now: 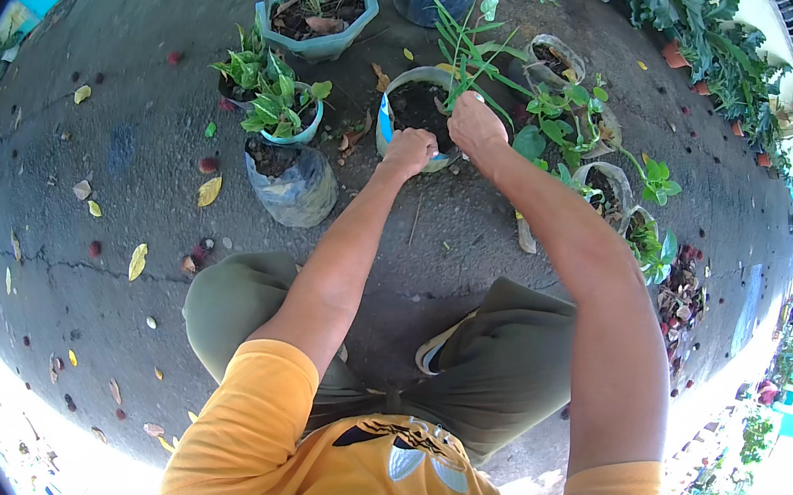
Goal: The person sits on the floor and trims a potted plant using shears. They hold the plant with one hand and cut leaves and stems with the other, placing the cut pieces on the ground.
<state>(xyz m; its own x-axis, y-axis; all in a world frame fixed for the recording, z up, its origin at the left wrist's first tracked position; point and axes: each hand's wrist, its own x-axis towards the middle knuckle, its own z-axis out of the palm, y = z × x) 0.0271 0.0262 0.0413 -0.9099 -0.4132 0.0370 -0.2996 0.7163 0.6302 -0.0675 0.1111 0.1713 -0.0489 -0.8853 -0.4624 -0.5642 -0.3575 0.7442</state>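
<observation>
Twelve o'clock, you had the pot [386,126]: left hand [410,150] curled at its rim, right hand [477,124] bunched by the leafy plant [462,70], grips impossible to tell; soil [414,106] was in, settling seemed unfinished.

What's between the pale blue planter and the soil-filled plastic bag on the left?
A leafy potted plant, with another leafy plant close on its left; the head view shows both.

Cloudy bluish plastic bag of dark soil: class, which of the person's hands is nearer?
Left. The left hand is right of the bag, not touching it; the right hand is farther right, beside a green plant with long narrow leaves.
</observation>
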